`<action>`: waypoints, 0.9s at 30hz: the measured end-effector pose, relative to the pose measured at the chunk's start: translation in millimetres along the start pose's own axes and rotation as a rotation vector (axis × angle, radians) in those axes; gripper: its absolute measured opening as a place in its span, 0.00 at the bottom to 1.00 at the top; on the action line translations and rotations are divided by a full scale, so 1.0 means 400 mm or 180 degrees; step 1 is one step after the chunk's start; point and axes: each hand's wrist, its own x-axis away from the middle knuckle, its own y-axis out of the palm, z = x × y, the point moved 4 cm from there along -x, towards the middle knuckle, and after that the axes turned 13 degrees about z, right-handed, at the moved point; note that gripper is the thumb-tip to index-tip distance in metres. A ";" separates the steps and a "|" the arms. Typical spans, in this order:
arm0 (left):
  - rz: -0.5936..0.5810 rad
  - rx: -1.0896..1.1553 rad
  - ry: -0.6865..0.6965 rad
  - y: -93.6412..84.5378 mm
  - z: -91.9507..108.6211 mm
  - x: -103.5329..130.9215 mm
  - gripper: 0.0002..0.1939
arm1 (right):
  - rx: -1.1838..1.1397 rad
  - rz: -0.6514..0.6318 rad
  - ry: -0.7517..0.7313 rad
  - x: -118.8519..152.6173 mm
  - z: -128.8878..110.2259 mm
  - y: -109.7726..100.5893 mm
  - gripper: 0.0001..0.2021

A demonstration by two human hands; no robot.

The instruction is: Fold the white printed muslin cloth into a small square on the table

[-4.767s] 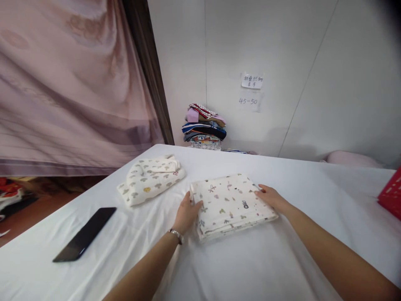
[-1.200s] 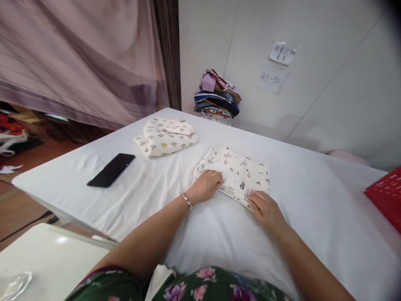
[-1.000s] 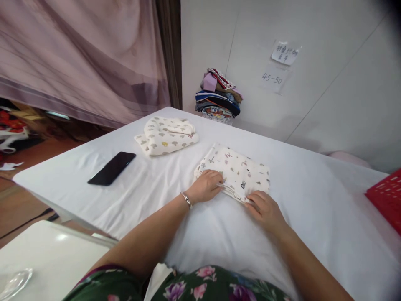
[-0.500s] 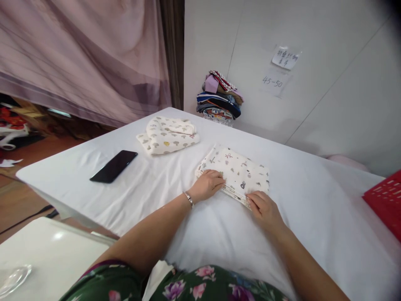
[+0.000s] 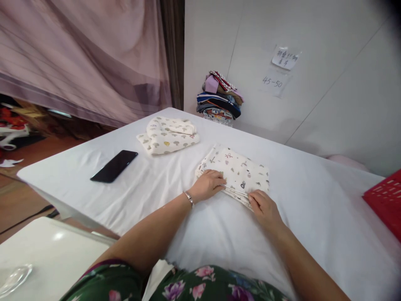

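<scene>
A folded white cloth (image 5: pixel 241 167) with small printed figures lies flat on the white-covered table, its stacked layers showing along the near edge. My left hand (image 5: pixel 209 184), with a bracelet at the wrist, is closed on the near left part of that edge. At the near right corner, my right hand (image 5: pixel 265 207) pinches the top layer of the same cloth between thumb and fingers, lifting it slightly. Both sets of fingertips are partly hidden by the hands. Farther left rests a second, loosely folded cream cloth (image 5: pixel 171 136) with a mushroom print.
Left of the cloths lies a black phone (image 5: pixel 114 166). The white table (image 5: pixel 300 184) reaches toward the wall, where a pile of folded clothes (image 5: pixel 219 98) stands behind its far edge. A red basket (image 5: pixel 385 200) is at the right, a white side table (image 5: pixel 50 251) at lower left.
My right hand has raised the near edge of the cloth's top layer a little, opening a small gap. My left hand has hardly moved.
</scene>
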 end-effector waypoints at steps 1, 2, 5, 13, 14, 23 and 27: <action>0.0004 -0.0008 0.0010 0.000 0.000 0.000 0.09 | 0.0006 0.0006 0.0009 0.000 0.000 0.000 0.13; 0.0001 -0.0016 0.0021 0.000 0.000 0.000 0.09 | 0.0016 0.0000 -0.0001 0.000 0.000 0.001 0.13; -0.0035 -0.0052 0.0048 0.001 -0.001 0.001 0.10 | 0.0077 -0.0012 -0.0131 -0.001 -0.002 0.001 0.12; 0.0195 -0.0151 0.0057 -0.004 0.015 -0.008 0.10 | 0.0011 0.0102 -0.0272 0.003 0.002 -0.002 0.10; 0.0256 -0.0160 0.0063 -0.007 0.019 -0.010 0.11 | -0.0028 0.0163 -0.0237 0.003 0.002 -0.004 0.10; 0.0164 -0.0296 0.0097 -0.003 0.019 -0.006 0.12 | 0.0082 0.0175 -0.0579 0.007 -0.015 -0.003 0.10; 0.0024 -0.0307 0.0099 0.007 0.010 0.000 0.12 | 0.0248 -0.0092 -0.0602 0.005 -0.015 0.001 0.12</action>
